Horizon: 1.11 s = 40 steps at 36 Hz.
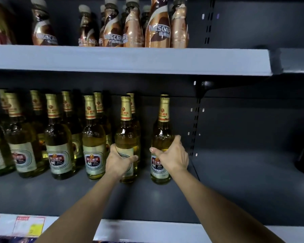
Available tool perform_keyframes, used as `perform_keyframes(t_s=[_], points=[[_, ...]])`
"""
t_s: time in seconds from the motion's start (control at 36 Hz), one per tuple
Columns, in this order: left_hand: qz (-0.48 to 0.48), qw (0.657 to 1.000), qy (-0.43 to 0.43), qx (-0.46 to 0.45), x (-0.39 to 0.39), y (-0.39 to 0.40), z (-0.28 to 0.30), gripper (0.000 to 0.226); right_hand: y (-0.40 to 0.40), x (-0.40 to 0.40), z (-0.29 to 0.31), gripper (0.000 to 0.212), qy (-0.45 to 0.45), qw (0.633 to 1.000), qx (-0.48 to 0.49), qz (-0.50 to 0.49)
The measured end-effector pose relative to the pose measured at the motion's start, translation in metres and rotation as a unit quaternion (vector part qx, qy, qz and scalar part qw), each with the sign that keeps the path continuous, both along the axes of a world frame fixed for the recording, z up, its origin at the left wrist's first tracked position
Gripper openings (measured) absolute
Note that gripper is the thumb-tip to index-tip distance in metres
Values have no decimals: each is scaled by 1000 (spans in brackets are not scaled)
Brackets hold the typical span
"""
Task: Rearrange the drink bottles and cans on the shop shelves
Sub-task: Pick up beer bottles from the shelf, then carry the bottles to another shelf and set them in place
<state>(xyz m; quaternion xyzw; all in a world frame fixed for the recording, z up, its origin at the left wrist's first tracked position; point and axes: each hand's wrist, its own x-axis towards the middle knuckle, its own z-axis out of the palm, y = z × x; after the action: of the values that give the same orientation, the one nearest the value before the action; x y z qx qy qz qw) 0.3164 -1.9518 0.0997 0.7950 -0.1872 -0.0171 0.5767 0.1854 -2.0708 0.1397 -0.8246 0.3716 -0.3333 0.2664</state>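
Beer bottles (161,137), apparently upright, one in each hand (172,159)

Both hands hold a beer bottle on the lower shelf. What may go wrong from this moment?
1. The left hand and right hand each grip one glass bottle, the left bottle and the right bottle. With no free hand, a slip could probably break one.
2. The left bottle stands close to its neighbour and one behind; moving it may knock them.
3. The necks rise near the upper shelf, so lifting high may strike it.
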Motion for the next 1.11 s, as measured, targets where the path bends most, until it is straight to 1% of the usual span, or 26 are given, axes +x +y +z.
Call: perform_keyframes(t_s=[0.08, 0.19, 0.25, 0.31, 0.33, 0.39, 0.44, 0.53, 0.61, 0.69, 0.78, 0.86, 0.92, 1.0, 1.11], points=[[-8, 1000, -3, -10, -1, -1, -2, 78, -1, 1, 0, 82, 4, 1000, -2, 11], [6, 999, -10, -31, -9, -2, -6, 79, -2, 4, -2, 76, 2, 1000, 1, 21], [23, 999, -33, -31, -16, -3, -9, 87, -2, 5, -4, 77, -7, 1000, 3, 26], [69, 995, -70, -28, -29, -1, -13, 91, -2, 4, -7, 83, -9, 999, 0, 33], [98, 990, -98, -24, -37, 1, -15, 87, -2, 2, -8, 88, -8, 999, -3, 36], [143, 975, -166, -23, -56, 2, -17, 72, -5, -7, -10, 94, -3, 999, -13, 36], [152, 961, -228, -39, -74, -2, -20, 58, -13, -23, -12, 89, -8, 999, -23, 21], [112, 950, -287, -58, -96, -15, -22, 46, -39, -55, -15, 77, -33, 998, -49, -33], [50, 944, -320, -67, -117, -36, -21, 41, -77, -96, -13, 70, -39, 991, -72, -101], [0, 937, -342, -64, -142, -63, -17, 36, -121, -143, -10, 64, -44, 980, -76, -179], [-41, 934, -348, -62, -167, -95, -12, 38, -164, -191, -6, 60, -49, 965, -84, -244], [-73, 929, -360, -47, -191, -130, -9, 41, -206, -239, 1, 57, -42, 953, -87, -288], [-85, 927, -363, -43, -208, -153, -10, 38, -233, -267, 6, 57, -34, 949, -77, -303], [-92, 938, -335, -22, -233, -189, -11, 42, -275, -303, 11, 58, -6, 951, -38, -307], [-89, 948, -305, 20, -261, -234, -16, 44, -328, -333, 5, 68, 6, 965, 15, -262]])
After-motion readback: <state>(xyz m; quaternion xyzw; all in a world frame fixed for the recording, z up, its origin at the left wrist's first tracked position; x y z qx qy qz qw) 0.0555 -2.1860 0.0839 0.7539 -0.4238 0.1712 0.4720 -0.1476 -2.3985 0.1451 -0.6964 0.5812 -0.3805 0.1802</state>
